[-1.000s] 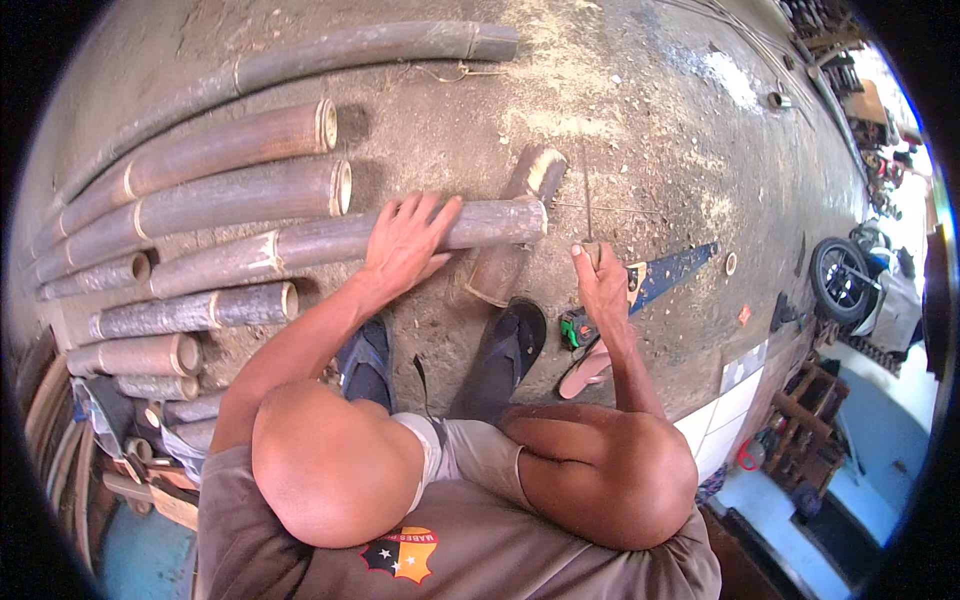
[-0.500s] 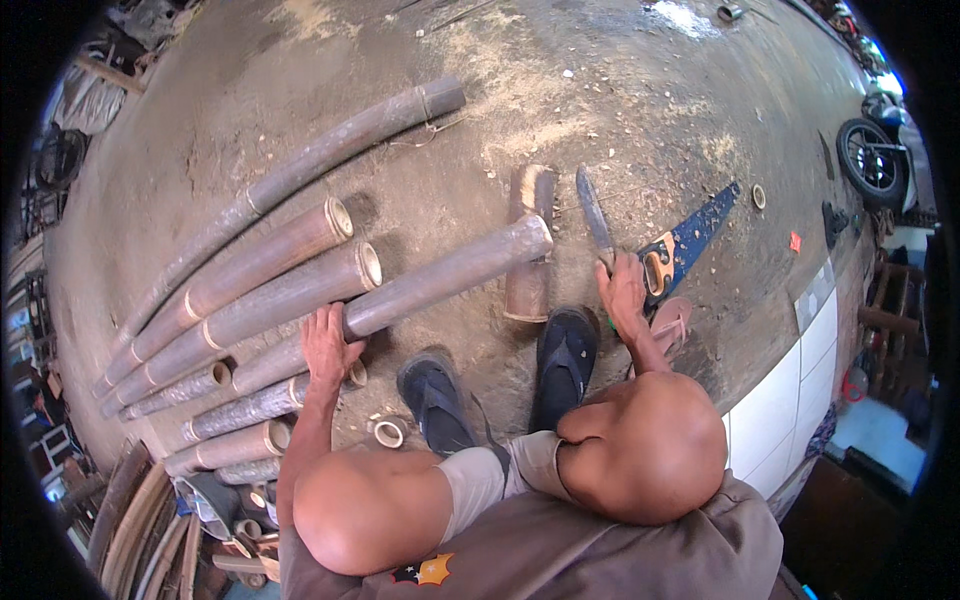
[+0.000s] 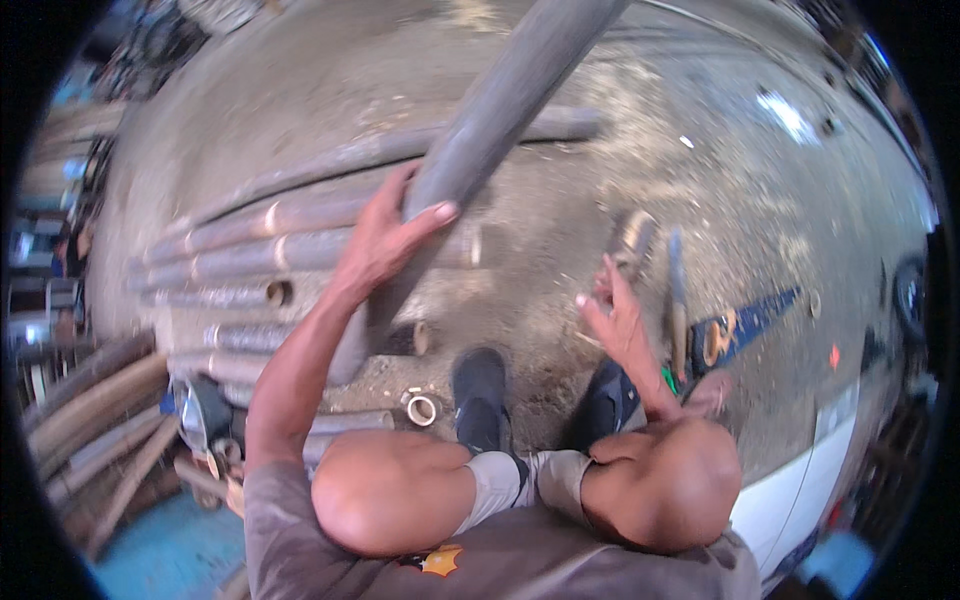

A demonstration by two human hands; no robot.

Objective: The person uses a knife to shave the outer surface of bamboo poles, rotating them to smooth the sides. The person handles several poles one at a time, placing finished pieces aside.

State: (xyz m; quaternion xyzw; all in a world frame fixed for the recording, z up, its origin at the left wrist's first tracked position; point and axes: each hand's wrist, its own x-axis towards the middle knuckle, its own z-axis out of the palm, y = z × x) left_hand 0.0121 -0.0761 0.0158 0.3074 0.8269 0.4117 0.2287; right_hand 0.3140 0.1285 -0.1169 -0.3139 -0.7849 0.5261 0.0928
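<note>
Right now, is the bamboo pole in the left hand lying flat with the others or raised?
Raised. The left hand grips the bamboo pole, which slants up toward the camera over the poles on the ground. Its far end is out of frame.

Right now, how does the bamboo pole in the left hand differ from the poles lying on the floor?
The held bamboo pole is tilted up off the ground, gripped by the left hand; the floor poles lie flat, side by side. The held pole looks grey and looms large near the camera; the floor poles look browner, with pale rings. Both are long, round bamboo. The right hand is open and holds nothing.
</note>
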